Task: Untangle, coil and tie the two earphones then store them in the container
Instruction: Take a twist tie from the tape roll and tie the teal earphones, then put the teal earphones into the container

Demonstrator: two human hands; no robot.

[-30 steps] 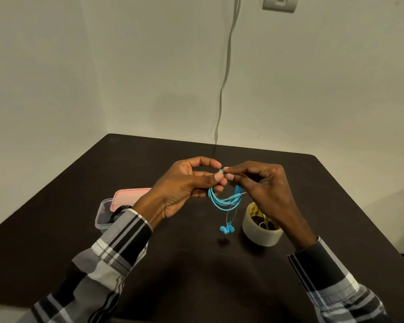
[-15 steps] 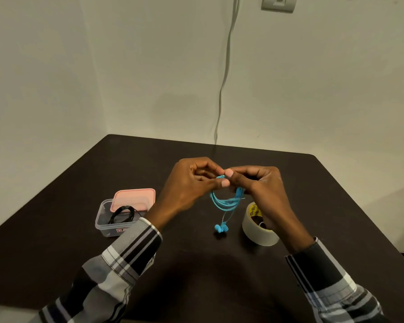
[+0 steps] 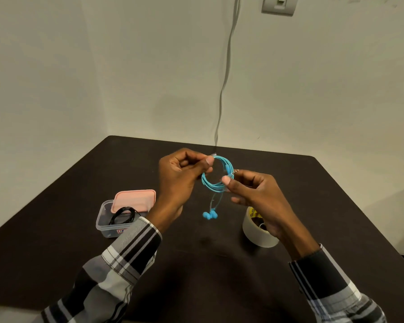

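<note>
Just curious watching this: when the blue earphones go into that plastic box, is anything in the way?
Partly. The pink lid lies across the far part of the box, and the black earphones already sit inside. The near part looks open. Both hands hold the blue earphones.

Blue earphone coil (image 3: 217,176) between both hands

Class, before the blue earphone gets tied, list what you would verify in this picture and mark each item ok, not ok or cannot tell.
1. Blue earphone coiled into a loop: ok.
2. Both grips on the coil, left hand at its top, right hand at its lower side: ok.
3. Earbuds tucked in: not ok, they dangle below.
4. Tie already around the coil: cannot tell.
5. Tape roll within reach: ok, on the table under the right wrist.
6. Container open, pink lid ajar, black earphone inside: ok.
</note>
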